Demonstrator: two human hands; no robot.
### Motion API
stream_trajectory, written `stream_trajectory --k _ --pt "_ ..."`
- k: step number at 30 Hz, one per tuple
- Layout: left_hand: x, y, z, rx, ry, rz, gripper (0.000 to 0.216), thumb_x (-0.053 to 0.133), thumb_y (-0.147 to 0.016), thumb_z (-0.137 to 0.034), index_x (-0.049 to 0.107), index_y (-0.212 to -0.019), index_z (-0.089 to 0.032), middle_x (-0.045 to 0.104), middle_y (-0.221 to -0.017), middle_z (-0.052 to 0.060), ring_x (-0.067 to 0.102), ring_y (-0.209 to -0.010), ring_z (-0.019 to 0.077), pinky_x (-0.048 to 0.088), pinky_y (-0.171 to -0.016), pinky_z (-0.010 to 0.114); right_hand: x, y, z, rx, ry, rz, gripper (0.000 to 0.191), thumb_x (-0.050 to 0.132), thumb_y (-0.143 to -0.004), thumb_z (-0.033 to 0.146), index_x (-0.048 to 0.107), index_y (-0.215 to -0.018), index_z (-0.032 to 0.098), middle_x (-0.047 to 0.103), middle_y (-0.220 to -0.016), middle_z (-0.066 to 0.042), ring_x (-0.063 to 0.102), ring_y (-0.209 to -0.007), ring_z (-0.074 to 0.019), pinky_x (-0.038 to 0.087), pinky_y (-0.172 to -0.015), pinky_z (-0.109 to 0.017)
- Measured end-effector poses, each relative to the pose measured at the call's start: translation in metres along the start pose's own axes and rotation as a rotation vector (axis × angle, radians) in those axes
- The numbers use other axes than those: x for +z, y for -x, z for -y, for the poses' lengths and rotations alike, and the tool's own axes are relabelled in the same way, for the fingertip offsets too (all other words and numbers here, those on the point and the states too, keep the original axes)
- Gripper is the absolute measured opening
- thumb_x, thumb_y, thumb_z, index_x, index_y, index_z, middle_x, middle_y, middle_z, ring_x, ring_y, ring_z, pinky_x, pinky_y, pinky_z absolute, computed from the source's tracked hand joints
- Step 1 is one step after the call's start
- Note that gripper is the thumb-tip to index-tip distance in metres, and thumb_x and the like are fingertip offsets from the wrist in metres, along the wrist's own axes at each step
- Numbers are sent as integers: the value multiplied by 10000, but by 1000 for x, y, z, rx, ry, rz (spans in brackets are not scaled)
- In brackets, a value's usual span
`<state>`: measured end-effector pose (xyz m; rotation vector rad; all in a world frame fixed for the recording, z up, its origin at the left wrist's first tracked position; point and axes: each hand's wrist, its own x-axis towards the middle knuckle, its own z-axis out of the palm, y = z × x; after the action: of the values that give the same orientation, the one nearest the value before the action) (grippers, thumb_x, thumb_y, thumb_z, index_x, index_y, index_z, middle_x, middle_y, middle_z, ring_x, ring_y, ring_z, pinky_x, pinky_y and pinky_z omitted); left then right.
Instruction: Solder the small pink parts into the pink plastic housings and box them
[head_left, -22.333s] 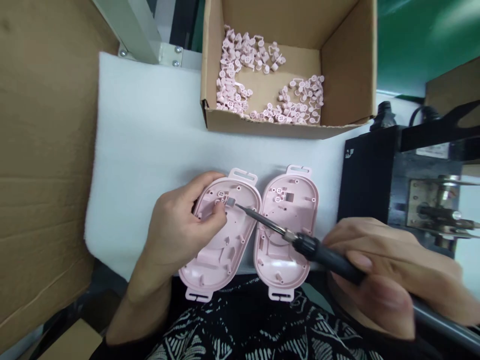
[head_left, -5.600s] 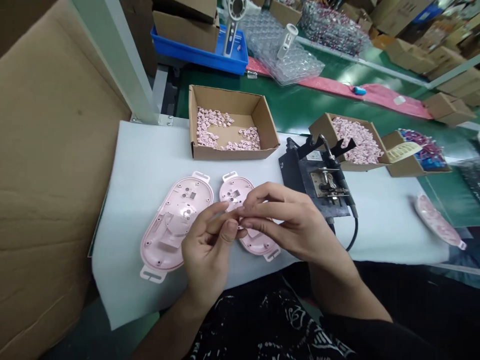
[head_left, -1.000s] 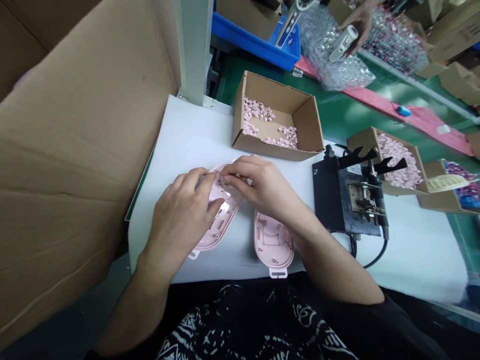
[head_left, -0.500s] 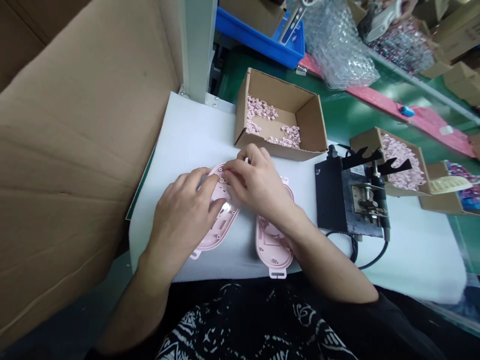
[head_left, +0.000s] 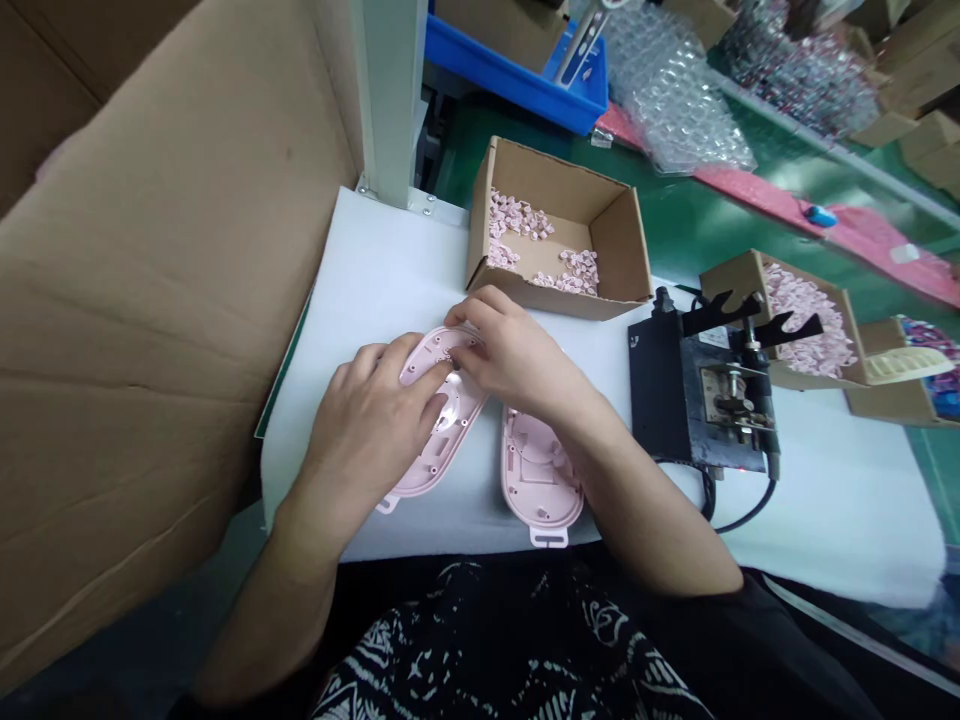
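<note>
Two pink oval plastic shells lie inside-up on a white foam pad (head_left: 360,270). My left hand (head_left: 367,435) rests on the left shell (head_left: 442,425), fingers curled over its upper part and holding it down. My right hand (head_left: 510,355) reaches across to the same shell's top end, its fingertips pinched together there on something too small to make out. The right shell (head_left: 536,475) lies under my right forearm, partly hidden. A cardboard box of small pink parts (head_left: 559,235) stands just behind my hands.
A black stand holding a soldering iron (head_left: 701,400) sits to the right, its cable looping forward. Behind it are a second box of pink parts (head_left: 795,315) and another box. A big cardboard sheet (head_left: 150,300) walls the left. A metal post and a blue bin (head_left: 517,80) stand behind.
My right hand has drawn slightly down and left onto the left shell's top end. My left hand stays on that shell. Another person's hand at the far top is gone from view.
</note>
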<state>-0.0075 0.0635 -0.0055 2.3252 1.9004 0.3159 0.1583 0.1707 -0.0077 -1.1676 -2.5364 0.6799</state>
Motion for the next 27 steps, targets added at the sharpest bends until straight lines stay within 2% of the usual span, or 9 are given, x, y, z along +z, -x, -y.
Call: stream_trajectory --k 6,10,13,14,17,19,21,24,27 --pt "-4 0 -2 -22 2 39 401 525 -1003 -297 636 -1387 -330 565 -1429 74 576 -1151 334 546 -934 486 -26 21 25 -95 167 -25 336 547 -933 119 617 -1259 156 614 -1318 -127 576 -1182 -318 510 -999 -506" --pt "2 -1 2 -134 79 93 437 414 -1019 -366 643 -1386 -311 515 -1412 130 623 -1094 331 575 -859 486 -90 88 7 -133 83 -426 206 565 -984 215 629 -1179 233 709 -1115 -50 669 -990 -209 565 -871 -387" --pt "6 -6 10 -222 158 146 479 358 -1007 -495 657 -1341 -328 484 -1440 126 677 -970 309 578 -785 499 -147 147 -47 213 287 -816 102 600 -962 298 634 -1044 246 702 -921 -34 636 -748 -185 526 -701 -364" --pt "6 -9 12 -250 187 162 492 367 -994 -538 637 -1347 -327 493 -1445 121 686 -951 308 577 -774 499 -162 165 -68 358 330 -821 125 612 -950 346 615 -1009 237 689 -890 -39 625 -714 -188 504 -658 -359" --pt "2 -22 17 -386 304 176 663 477 -922 -655 469 -1447 -251 603 -1349 139 706 -914 321 581 -726 468 -185 205 -123 579 345 -525 285 651 -899 481 556 -961 219 677 -832 -44 629 -667 -207 474 -606 -353" --pt "-4 -31 14 -465 318 165 785 500 -905 -680 357 -1503 -192 682 -1215 144 714 -894 346 571 -699 466 -181 217 -148 555 238 -332 342 640 -907 512 545 -1044 214 705 -861 -50 664 -687 -217 505 -609 -349" --pt "-11 -38 8 -448 293 183 723 491 -927 -643 413 -1483 -188 720 -1139 134 717 -919 370 559 -721 479 -172 222 -163 492 126 -241 387 595 -945 499 515 -1196 215 728 -904 -54 691 -716 -216 543 -620 -346" --pt "-18 -41 -6 -363 395 192 450 541 -928 -530 635 -1235 -215 745 -1122 115 713 -983 347 560 -774 447 -167 226 -174 369 63 -262 335 642 -925 484 611 -1163 251 740 -842 -57 692 -655 -193 541 -566 -318" --pt "-16 -37 -16 -384 541 122 293 582 -908 -435 645 -1092 -216 754 -1064 80 714 -951 284 562 -780 390 -172 232 -173 264 13 -345 204 713 -884 493 738 -911 292 732 -734 -78 660 -575 -159 467 -489 -317"
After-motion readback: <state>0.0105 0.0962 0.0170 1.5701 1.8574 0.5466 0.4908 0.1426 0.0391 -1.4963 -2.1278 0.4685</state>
